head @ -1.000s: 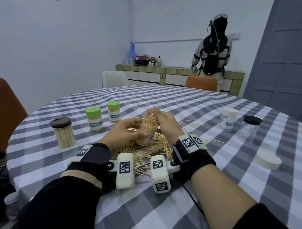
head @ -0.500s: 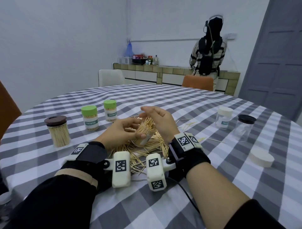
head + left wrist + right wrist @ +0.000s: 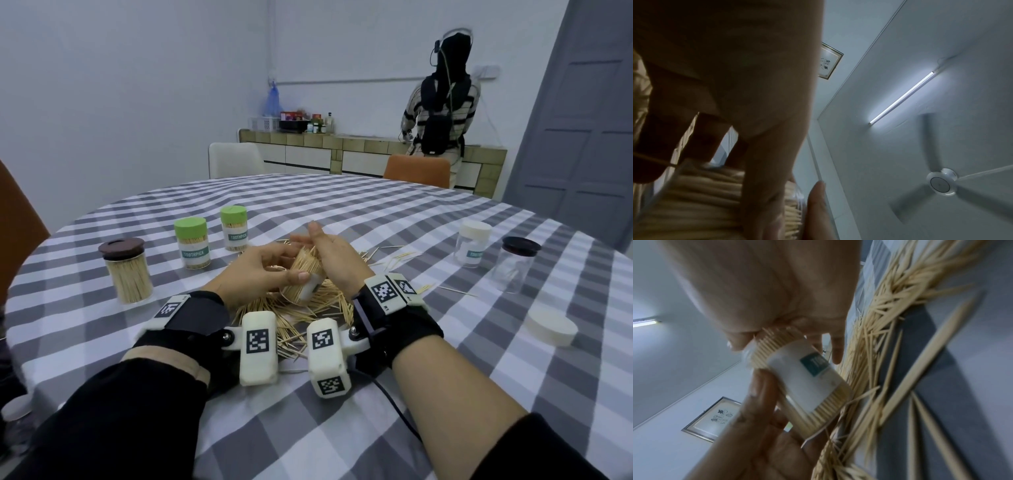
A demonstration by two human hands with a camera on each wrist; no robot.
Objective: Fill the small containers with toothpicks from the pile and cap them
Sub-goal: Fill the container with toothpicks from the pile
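A small clear container [image 3: 308, 287] with a white label, packed with toothpicks, is tilted over the loose toothpick pile [image 3: 318, 308] on the checked tablecloth. My left hand [image 3: 260, 270] grips its body from the left, thumb across the front. My right hand [image 3: 337, 260] covers the protruding toothpick tips with palm and straight fingers. In the right wrist view the container [image 3: 803, 379] lies between both hands, beside the pile [image 3: 890, 321]. In the left wrist view my left hand [image 3: 756, 97] curls round the toothpick-filled container [image 3: 694, 203].
On the left stand a brown-lidded jar of toothpicks [image 3: 128, 270] and two green-capped containers [image 3: 191, 243] [image 3: 234, 228]. On the right are a white-capped container [image 3: 472, 243], an empty dark-lidded jar [image 3: 515, 263] and a loose white cap [image 3: 551, 329]. A person [image 3: 442, 102] stands at the far counter.
The toothpick bundle stands out less from the container than before, and my right hand has come down over its tips. The left hand keeps its hold.
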